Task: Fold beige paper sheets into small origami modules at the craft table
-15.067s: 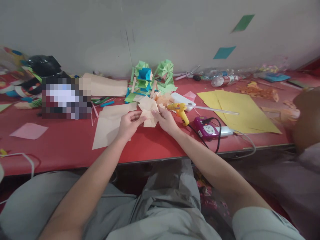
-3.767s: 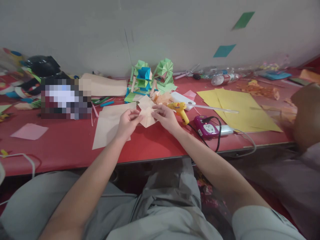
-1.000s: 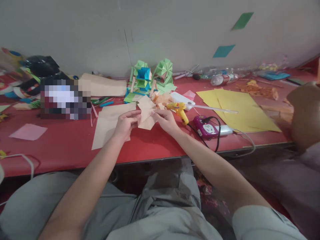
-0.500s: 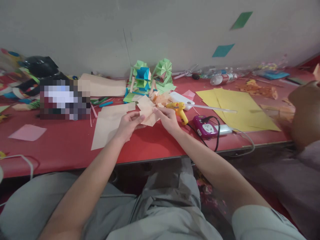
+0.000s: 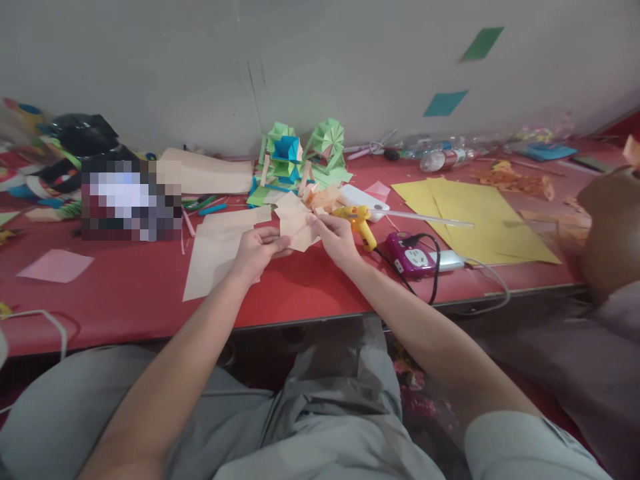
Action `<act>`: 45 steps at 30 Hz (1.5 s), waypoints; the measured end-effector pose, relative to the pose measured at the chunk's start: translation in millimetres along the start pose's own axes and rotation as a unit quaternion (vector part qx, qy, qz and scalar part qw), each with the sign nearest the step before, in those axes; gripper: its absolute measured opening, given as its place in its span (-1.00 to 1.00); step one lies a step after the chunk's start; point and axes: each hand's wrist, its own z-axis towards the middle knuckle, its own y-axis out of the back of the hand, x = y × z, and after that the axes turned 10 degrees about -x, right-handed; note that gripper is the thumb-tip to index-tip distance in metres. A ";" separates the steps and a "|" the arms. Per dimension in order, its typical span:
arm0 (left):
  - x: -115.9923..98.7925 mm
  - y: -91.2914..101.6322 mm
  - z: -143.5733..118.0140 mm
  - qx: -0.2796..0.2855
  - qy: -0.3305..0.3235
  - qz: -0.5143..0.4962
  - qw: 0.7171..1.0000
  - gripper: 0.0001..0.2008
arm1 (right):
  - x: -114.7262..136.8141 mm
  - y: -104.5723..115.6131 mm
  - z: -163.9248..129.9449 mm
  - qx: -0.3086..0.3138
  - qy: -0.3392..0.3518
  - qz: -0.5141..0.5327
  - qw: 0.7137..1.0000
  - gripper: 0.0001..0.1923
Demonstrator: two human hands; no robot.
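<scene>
A folded peach paper piece (image 5: 296, 225) is held just above the red table (image 5: 125, 293). My left hand (image 5: 256, 251) pinches its lower left side. Its right edge is gripped by the fingers of my right hand (image 5: 336, 237). Under the left hand lies a larger beige paper sheet (image 5: 215, 248). A yellow glue gun (image 5: 358, 220) lies just right of my right hand, its cable running to a purple power strip (image 5: 413, 255).
Green and blue folded paper models (image 5: 300, 155) stand at the back by the wall. Yellow paper sheets (image 5: 475, 215) lie to the right, a pink square (image 5: 56, 265) to the left. Another person's arm (image 5: 610, 233) reaches in at the right edge. A plastic bottle (image 5: 445, 160) lies far back.
The peach paper piece has been turned and refolded between my hands over the frames; both hands stay in nearly the same place above the table.
</scene>
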 end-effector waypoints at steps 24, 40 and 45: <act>2.0 -0.4 0.0 0.010 -0.072 0.070 0.995 -0.54 | -15.5 -3.5 0.9 0.090 -0.093 0.048 0.990 -0.43; 7.5 4.0 4.8 -0.089 -0.188 0.108 0.972 -0.73 | -7.3 -1.6 0.9 0.113 -0.022 0.009 0.993 -0.42; 5.6 4.1 4.2 -0.054 -0.171 0.099 0.979 -0.64 | -7.1 0.8 1.7 0.080 -0.023 0.005 0.997 -0.52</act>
